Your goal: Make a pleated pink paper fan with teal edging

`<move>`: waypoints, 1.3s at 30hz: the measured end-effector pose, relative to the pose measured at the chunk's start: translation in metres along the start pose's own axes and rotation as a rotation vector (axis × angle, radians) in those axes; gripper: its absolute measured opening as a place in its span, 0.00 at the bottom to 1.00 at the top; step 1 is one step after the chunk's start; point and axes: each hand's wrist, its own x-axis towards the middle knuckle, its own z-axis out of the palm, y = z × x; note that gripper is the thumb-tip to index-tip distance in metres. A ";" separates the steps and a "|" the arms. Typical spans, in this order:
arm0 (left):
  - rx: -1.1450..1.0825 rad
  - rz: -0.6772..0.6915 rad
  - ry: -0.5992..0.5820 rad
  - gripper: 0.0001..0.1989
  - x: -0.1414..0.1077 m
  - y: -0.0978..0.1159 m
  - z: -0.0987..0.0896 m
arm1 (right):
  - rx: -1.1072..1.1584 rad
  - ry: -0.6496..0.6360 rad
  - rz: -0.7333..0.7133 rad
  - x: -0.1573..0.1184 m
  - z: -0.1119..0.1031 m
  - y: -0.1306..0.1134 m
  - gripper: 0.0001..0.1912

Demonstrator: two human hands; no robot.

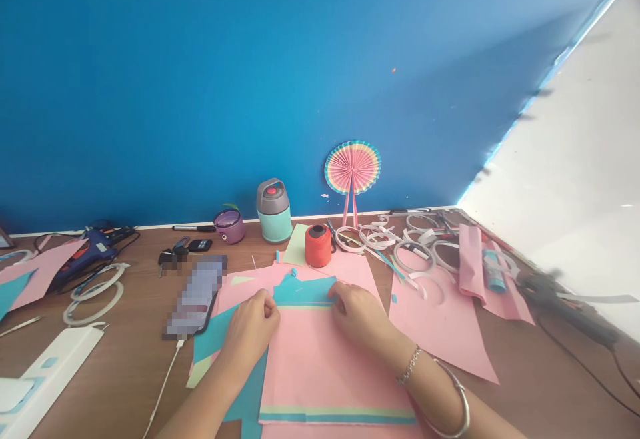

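Observation:
A pink paper sheet (333,359) lies in front of me, with blue and light-green bands along its near edge and a blue band at its far end. My left hand (253,324) is closed at the sheet's far left corner, its fingertips pinched on the edge. At the far right corner, my right hand (359,312) pinches the paper with thumb and curled fingers. Blue paper (305,287) shows between the hands. More blue paper (253,389) lies under the left forearm. Beyond the hands stands a red thread spool (319,247).
A folded paper fan (353,167) leans on the blue wall. A phone (197,299), a purple cup (229,226) and a mint-green flask (275,216) stand left of centre. Tape rolls (414,256) and a glue gun (565,309) lie right; another glue gun (87,256) and a power strip (55,372) left.

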 end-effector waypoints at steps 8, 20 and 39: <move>-0.065 0.042 0.011 0.09 0.005 -0.014 0.006 | -0.018 -0.020 0.015 0.000 0.001 0.000 0.19; 0.131 0.533 0.178 0.21 -0.024 0.005 0.015 | -0.016 -0.012 -0.004 0.001 0.002 0.001 0.21; 0.334 0.530 -0.072 0.27 -0.042 0.005 0.052 | -0.131 0.112 0.174 0.001 -0.014 0.015 0.18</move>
